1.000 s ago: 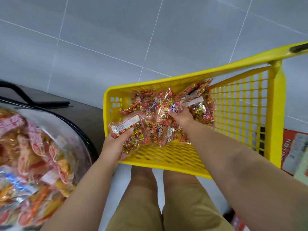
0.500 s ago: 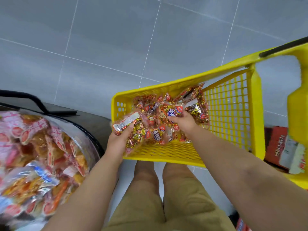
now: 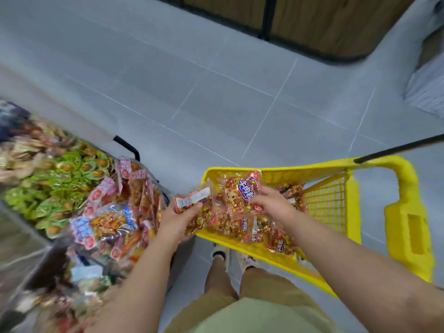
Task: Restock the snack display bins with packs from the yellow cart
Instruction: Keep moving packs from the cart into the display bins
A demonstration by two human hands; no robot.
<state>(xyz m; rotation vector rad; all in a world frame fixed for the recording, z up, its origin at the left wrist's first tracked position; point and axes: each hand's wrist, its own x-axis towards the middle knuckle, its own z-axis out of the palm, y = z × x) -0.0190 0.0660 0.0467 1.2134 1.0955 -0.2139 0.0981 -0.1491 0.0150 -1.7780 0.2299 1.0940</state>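
**A:** Where did the bin [image 3: 164,197] lie from the two grips?

**B:** At 9 o'clock, just beside the left grip [image 3: 179,221], so that one was nearer. The right grip [image 3: 272,205] was over the cart [image 3: 406,219], more toward 3 o'clock.

**A:** And what did they hold?

**B:** The left grip was curled round a pack [image 3: 191,200], whose long axis ran about 8 to 2 o'clock. The right grip pinched a second pack [image 3: 241,188] above the heap. I think the next move was a carry toward 9 o'clock.
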